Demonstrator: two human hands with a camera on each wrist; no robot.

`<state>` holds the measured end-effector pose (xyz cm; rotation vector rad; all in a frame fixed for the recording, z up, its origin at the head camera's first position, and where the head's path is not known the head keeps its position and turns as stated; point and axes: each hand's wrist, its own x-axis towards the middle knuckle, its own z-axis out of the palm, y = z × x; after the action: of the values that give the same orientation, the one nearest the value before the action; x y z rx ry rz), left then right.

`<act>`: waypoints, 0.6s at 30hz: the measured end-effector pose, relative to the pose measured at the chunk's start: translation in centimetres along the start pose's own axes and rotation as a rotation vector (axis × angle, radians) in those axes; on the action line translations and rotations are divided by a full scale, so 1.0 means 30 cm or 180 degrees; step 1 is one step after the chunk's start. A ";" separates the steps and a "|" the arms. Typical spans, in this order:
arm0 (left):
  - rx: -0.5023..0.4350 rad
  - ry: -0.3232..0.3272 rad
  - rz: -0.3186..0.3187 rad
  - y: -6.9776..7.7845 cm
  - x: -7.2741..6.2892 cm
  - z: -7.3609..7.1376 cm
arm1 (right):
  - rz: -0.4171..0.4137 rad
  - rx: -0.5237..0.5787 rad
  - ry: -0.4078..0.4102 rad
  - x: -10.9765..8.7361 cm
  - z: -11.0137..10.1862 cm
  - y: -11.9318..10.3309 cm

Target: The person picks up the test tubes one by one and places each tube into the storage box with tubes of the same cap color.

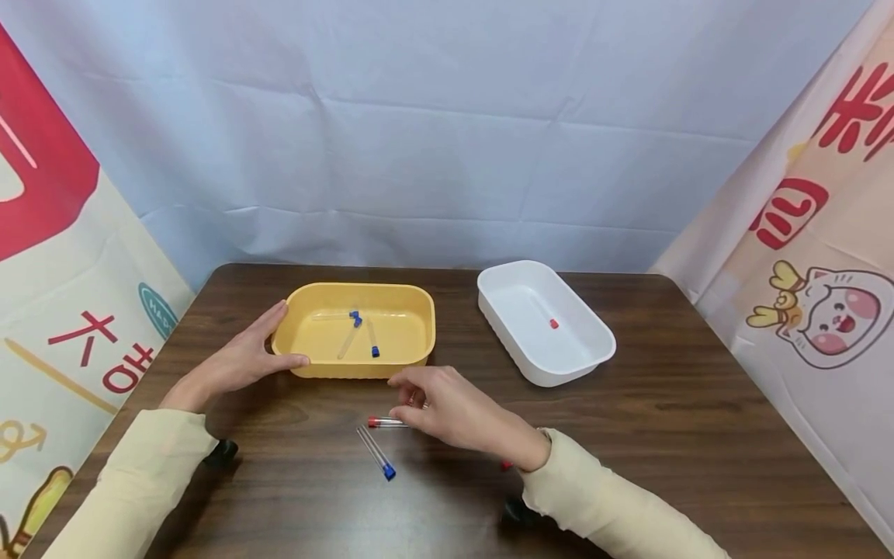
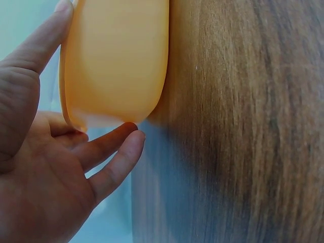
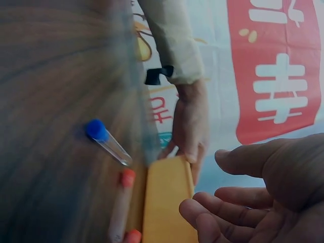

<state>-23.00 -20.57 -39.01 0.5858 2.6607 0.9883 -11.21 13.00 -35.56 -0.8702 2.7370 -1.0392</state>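
Observation:
My left hand (image 1: 240,361) holds the left end of a yellow basin (image 1: 419,365), thumb along the front rim and fingers at the end wall. Several clear test tubes with blue caps (image 1: 375,351) lie inside it. My right hand (image 1: 454,407) hovers above the table with nothing between thumb and fingers. Just below it lies a red-capped test tube (image 1: 377,421), partly hidden by the hand; a second red cap (image 3: 132,237) shows in the right wrist view. A blue-capped test tube (image 1: 377,454) lies on the table, nearer the front.
A white basin (image 1: 513,353) stands at the back right, with a red-capped tube (image 1: 554,324) in it. Another red cap (image 1: 506,464) peeks out beside my right wrist. Cloth hangs behind the brown table (image 1: 663,435) and printed cloth on both sides.

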 end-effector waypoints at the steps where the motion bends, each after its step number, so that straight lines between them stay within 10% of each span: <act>1: 0.0001 0.0000 0.0003 -0.001 0.001 0.000 | -0.0011 0.0006 -0.0014 -0.003 0.008 0.001; 18: 0.0013 -0.0032 -0.0036 -0.004 0.003 -0.002 | 0.0116 0.0029 -0.0284 -0.037 0.114 0.013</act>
<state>-23.14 -20.66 -39.05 0.5743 2.6548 0.9743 -9.54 11.85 -38.55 -0.8408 2.6624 -0.9807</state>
